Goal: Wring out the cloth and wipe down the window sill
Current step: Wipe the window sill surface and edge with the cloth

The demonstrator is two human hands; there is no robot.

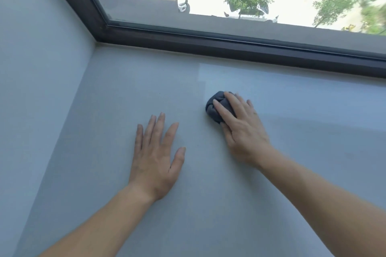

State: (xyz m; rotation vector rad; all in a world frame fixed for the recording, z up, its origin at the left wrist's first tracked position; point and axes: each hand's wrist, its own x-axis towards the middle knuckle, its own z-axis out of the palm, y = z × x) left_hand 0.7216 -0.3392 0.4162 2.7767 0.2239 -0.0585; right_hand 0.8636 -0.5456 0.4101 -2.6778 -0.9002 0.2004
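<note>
A dark grey cloth (pixel 215 108), bunched into a ball, lies on the pale grey window sill (pixel 125 94). My right hand (pixel 240 129) presses down on it from the right, fingers draped over the top; most of the cloth is hidden under the palm. My left hand (pixel 156 156) rests flat on the sill to the left of the cloth, fingers spread, holding nothing. A slightly shinier band of sill runs to the right of the cloth.
A dark window frame (pixel 229 46) runs along the back of the sill, with glass above it. A pale side wall (pixel 41 69) closes the sill on the left. Trees and parked cars show far below outside.
</note>
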